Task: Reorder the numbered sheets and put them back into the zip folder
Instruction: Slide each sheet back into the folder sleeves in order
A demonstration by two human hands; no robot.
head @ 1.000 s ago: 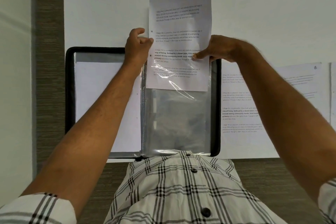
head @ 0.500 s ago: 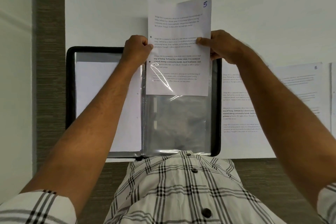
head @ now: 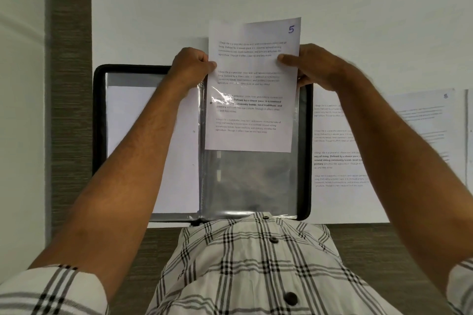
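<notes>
Now left hand and right hand pinch sheet 5 by its edges.

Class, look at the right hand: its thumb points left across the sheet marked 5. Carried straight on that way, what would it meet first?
Probably the left hand, which pinches the opposite edge of the sheet marked 5; the right hand would cross only the printed page before it, though depth is unclear.

We cannot read the small print on the sheet marked 5. Our right forearm covers part of the neighbouring sheet, and our shirt hides the zip folder's near edge.
</notes>
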